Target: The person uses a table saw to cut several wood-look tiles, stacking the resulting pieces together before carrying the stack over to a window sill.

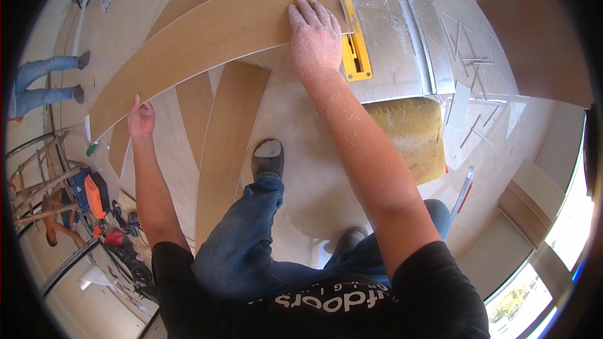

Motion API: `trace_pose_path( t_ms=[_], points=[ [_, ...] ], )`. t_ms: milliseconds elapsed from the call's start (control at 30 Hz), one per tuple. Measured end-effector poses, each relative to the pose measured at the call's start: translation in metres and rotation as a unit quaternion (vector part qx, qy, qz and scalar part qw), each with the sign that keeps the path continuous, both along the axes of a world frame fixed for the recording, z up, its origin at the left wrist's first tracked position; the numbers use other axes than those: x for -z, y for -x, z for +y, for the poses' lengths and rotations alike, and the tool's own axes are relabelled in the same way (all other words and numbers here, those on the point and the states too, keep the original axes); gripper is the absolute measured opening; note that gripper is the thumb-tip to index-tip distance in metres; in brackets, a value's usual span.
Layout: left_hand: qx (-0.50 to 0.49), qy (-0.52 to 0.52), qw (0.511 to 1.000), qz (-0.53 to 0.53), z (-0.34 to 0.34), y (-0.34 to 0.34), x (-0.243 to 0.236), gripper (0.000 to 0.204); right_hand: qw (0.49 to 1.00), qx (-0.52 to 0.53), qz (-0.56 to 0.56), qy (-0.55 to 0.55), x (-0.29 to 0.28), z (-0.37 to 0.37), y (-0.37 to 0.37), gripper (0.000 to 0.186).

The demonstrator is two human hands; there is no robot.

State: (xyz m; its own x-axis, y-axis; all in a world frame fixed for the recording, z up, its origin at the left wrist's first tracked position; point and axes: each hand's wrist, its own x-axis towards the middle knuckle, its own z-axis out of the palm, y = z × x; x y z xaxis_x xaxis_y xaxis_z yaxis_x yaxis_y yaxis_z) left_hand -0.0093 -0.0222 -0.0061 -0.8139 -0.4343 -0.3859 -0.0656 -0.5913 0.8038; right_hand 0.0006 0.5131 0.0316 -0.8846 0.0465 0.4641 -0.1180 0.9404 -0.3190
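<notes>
Two lines of pale lettering (333, 300), upside down, across the chest of a black shirt (326, 323). Just beyond, dusty blue jeans (239, 232) and two dark shoes, the forward shoe (269, 166) whitened at the toe and close beside loose boards (229, 119) fanned over the floor: an obstacle to footing on the left. To the right, near the legs, a dusty yellow block-like thing (411, 138) against the machine's near edge.

Further out, left hand (142, 119) at the near edge of a long wood-toned board (207, 31), one digit on the rim, the others curled; impossible to tell whether pinching it. Right hand (316, 37), powdered with dust, laid flat on the board's right end, fingers extended and not wrapped around anything. Board raised above the loose boards, right end touching or over a yellow insert plate (359, 63) in a grey metal machine table (389, 63); exact contact unclear.

To the right of the table, scattered thin offcuts (477, 63) and a large brown panel (540, 37). Far left, blue-jeaned legs (47, 81) of another person, plus an orange item (95, 194) amid clutter. Upper left, a small marked patch (105, 3), too small to read.
</notes>
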Motion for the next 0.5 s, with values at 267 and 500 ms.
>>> trace_pose_path(
  t_ms=[267, 500],
  points=[
    [0.002, 0.007, 1.0, 0.015, 0.003, -0.005, -0.001, 0.03, 1.0, -0.003, -0.014, 0.004, -0.002, 0.0, -0.006, 0.044],
    [0.019, 0.006, 1.0, 0.019, 0.005, -0.012, 0.0, 0.028, 1.0, -0.003, -0.01, 0.008, 0.0, 0.002, -0.01, 0.043]
  ],
)
